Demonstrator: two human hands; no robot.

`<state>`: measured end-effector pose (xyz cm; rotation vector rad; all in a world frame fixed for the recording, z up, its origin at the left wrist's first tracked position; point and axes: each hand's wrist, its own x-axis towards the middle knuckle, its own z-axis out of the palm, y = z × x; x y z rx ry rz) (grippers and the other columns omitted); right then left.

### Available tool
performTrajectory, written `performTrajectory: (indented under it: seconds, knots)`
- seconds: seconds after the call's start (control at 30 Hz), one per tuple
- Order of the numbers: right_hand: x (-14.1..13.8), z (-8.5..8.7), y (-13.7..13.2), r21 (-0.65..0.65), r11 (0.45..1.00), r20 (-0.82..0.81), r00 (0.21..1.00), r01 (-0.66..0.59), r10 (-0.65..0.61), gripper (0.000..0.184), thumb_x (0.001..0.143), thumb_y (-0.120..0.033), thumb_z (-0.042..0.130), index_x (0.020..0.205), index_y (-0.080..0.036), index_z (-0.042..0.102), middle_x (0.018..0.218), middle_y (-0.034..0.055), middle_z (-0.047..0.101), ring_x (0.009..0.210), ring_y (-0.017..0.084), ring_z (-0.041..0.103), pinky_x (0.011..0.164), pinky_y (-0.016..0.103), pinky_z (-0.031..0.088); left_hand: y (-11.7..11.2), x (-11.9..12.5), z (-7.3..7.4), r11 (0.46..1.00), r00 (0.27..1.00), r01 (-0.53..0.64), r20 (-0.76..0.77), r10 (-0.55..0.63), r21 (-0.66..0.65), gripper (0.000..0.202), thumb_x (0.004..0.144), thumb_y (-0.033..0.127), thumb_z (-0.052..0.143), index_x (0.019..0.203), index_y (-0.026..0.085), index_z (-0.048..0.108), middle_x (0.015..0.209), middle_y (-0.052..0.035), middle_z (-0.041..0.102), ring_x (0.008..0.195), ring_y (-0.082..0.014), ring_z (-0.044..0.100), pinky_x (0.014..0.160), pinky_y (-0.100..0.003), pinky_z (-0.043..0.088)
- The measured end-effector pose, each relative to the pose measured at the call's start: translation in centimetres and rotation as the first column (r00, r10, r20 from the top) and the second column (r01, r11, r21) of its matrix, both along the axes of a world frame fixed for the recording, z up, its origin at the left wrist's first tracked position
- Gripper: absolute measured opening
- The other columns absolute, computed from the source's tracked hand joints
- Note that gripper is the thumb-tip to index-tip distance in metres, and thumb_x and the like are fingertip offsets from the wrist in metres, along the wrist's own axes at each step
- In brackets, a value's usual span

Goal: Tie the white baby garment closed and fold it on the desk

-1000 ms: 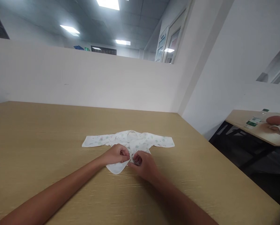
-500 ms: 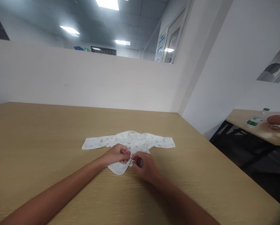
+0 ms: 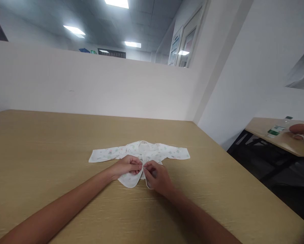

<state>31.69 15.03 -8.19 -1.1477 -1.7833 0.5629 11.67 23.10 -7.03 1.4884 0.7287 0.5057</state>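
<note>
A small white baby shirt [image 3: 106, 155] with a coloured print lies spread on the wooden table, its sleeves stretched out to both sides and its neck pointing away from me. My left hand [image 3: 130, 166] pinches the edge of its left front panel near the middle. Close beside it, my right hand [image 3: 157, 176] is closed on the edge of the right front panel. The fingertips of both hands almost meet at the front opening. Any fastener between them is too small or hidden to make out. Below the hands the two lower corners of the shirt hang apart.
The light wooden table [image 3: 65, 132] ends at a low white partition [image 3: 103, 84] in front. To the right, past the table's edge, stands another table [image 3: 262, 125] with a plastic bottle [image 3: 276, 129] and a co-worker's hand [image 3: 301, 130] by it.
My hands have shifted slightly upward at the opening. The right front panel's lower corner now shows below my right hand. The co-worker's hand at the other table has moved.
</note>
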Motion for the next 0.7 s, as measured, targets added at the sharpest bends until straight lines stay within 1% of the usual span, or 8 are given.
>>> performTrajectory:
  seconds: [0.1,0.23,0.37,0.5,0.6,0.7]
  knots:
    - [-0.14,-0.19,0.14,0.001,1.000,-0.019,1.000,0.007,-0.007,0.010,0.095,-0.027,0.061,0.097,-0.019,0.065,0.079,-0.0012,0.069,0.068,0.011,0.061,0.067,0.021,0.046,0.03,0.09,-0.18,1.000,1.000,0.010,0.006,-0.010,-0.017,0.026,0.081,0.034,0.079,0.087,0.010,0.069,0.076,-0.0038,0.062,0.068,-0.0108,0.055,0.065,-0.021,0.042]
    - [-0.22,-0.13,0.13,-0.007,0.998,-0.024,0.998,0.055,-0.055,0.008,0.092,-0.026,0.065,0.094,-0.018,0.066,0.077,-0.0005,0.068,0.067,0.012,0.061,0.067,0.022,0.046,0.14,0.20,-0.56,0.999,0.999,0.030,0.042,-0.029,-0.028,0.028,0.081,0.035,0.079,0.083,0.010,0.068,0.072,-0.0027,0.059,0.065,-0.0100,0.052,0.062,-0.021,0.040]
    - [-0.39,-0.06,0.14,-0.042,0.997,-0.055,0.996,0.067,-0.070,0.009,0.089,-0.024,0.068,0.093,-0.017,0.067,0.073,-0.0005,0.068,0.064,0.011,0.060,0.064,0.021,0.046,0.16,0.29,-0.86,0.998,0.996,0.037,0.077,-0.034,-0.043,0.030,0.081,0.037,0.080,0.081,0.010,0.067,0.070,-0.0024,0.057,0.064,-0.0098,0.050,0.061,-0.020,0.039]
    - [-0.48,-0.20,0.29,-0.078,0.994,-0.092,0.993,0.073,-0.080,0.010,0.088,-0.025,0.070,0.092,-0.017,0.068,0.073,-0.0003,0.068,0.063,0.011,0.059,0.062,0.020,0.045,0.09,0.38,-0.89,0.998,0.997,0.023,0.077,-0.019,-0.053,0.033,0.081,0.041,0.080,0.081,0.010,0.067,0.070,-0.0019,0.055,0.063,-0.0093,0.049,0.059,-0.020,0.038]
    - [-0.35,-0.29,0.35,-0.084,0.993,-0.089,0.992,0.078,-0.086,0.009,0.087,-0.024,0.071,0.091,-0.017,0.069,0.073,-0.0001,0.069,0.063,0.011,0.059,0.062,0.020,0.044,-0.04,0.38,-0.72,0.999,0.997,0.013,0.078,-0.010,-0.047,0.036,0.080,0.043,0.081,0.082,0.010,0.069,0.071,-0.0034,0.058,0.064,-0.0101,0.051,0.060,-0.021,0.040]
    - [-0.17,-0.40,0.39,-0.075,0.995,-0.068,0.995,0.071,-0.076,0.008,0.086,-0.024,0.072,0.087,-0.016,0.069,0.074,0.0001,0.069,0.062,0.010,0.058,0.060,0.020,0.043,-0.29,0.31,-0.46,0.998,0.996,0.027,0.087,-0.022,-0.061,0.038,0.083,0.047,0.080,0.086,0.009,0.072,0.079,-0.0071,0.064,0.071,-0.0120,0.056,0.067,-0.022,0.045]
